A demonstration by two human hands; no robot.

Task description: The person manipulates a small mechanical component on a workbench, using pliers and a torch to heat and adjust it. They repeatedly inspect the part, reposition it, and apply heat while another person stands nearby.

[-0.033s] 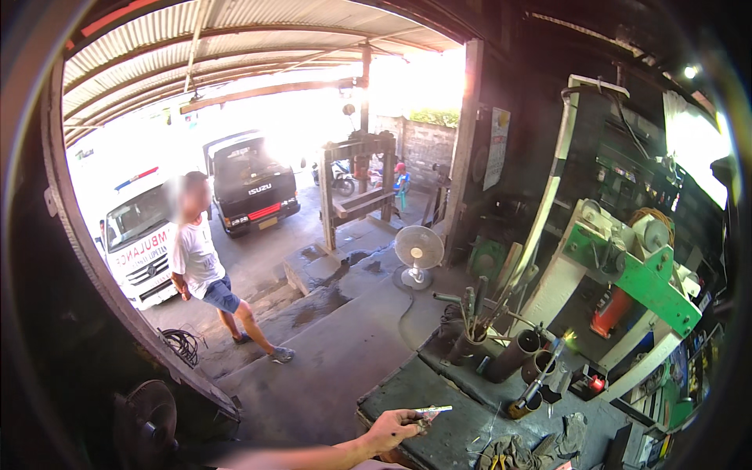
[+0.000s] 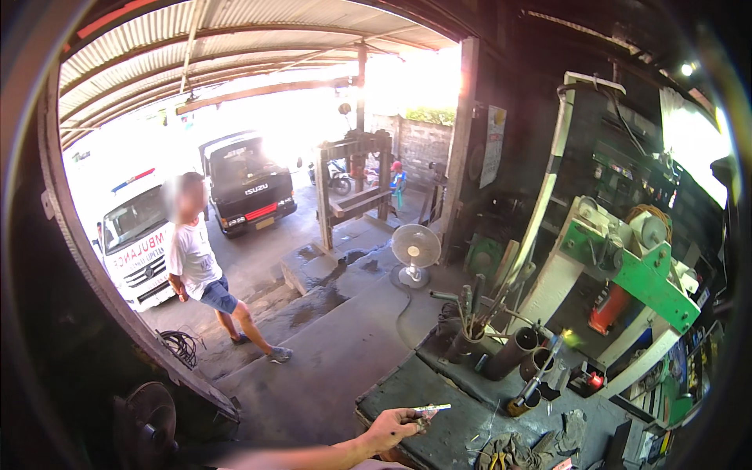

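Observation:
My left hand [image 2: 393,431] is closed on a thin, whitish strip or stick [image 2: 431,408], whose exact kind I cannot make out. The free end points right, over the dark workbench [image 2: 415,388]. Dark smudges mark the fingertips. Beyond the hand, a metal tool with a long shaft [image 2: 537,381] leans in a short, rusty cup [image 2: 523,405]. Grimy work gloves [image 2: 513,453] lie on the bench to the right, with yellow-handled pliers [image 2: 495,460] beside them. My right hand does not show.
Upright metal tubes [image 2: 511,355] crowd the bench's far side, some holding rods. A green-and-white press frame [image 2: 658,286] stands at right. A white fan [image 2: 415,249] is on the floor ahead. A person [image 2: 196,258] stands by the steps at left, before parked vehicles.
The whole view has shifted very slightly. My left hand keeps its hold on the thin strip.

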